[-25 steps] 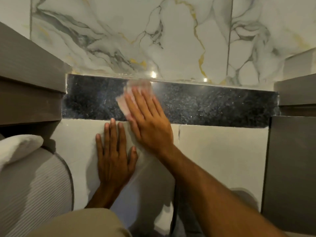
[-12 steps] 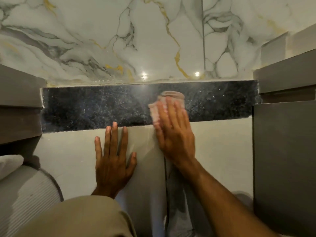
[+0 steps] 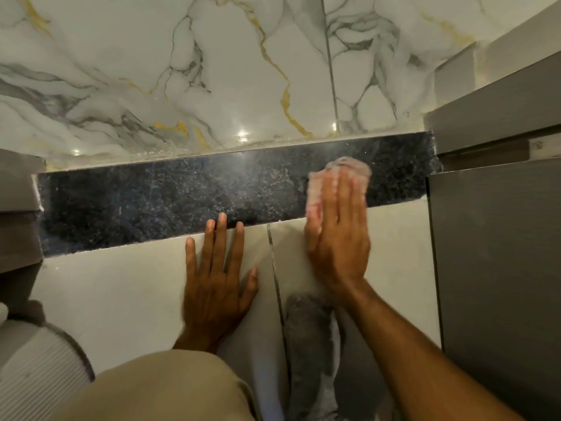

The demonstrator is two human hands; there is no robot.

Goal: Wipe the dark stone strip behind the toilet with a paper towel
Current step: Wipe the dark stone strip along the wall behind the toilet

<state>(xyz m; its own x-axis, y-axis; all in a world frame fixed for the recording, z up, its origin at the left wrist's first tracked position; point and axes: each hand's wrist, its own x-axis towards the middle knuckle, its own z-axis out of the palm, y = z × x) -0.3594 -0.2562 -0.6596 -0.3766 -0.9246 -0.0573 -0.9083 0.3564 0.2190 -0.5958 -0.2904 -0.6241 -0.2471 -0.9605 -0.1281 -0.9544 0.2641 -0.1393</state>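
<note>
A dark speckled stone strip (image 3: 170,202) runs across the wall between marble tiles above and plain pale tiles below. My right hand (image 3: 338,235) lies flat near the strip's right end and presses a crumpled pale paper towel (image 3: 340,167) against the stone. The towel sticks out above and left of the fingers and is blurred. My left hand (image 3: 217,275) rests flat with spread fingers on the pale tile below the strip, its fingertips touching the strip's lower edge.
Grey cabinet panels (image 3: 498,268) stand close on the right, just past the strip's end. A grey ledge (image 3: 18,208) closes the left side. White ribbed fabric (image 3: 36,375) sits at the lower left. My beige-clad knee (image 3: 158,390) is at the bottom.
My right hand has slid the paper towel rightward along the strip, from its middle to near the right end. The left hand has stayed planted on the pale tile.
</note>
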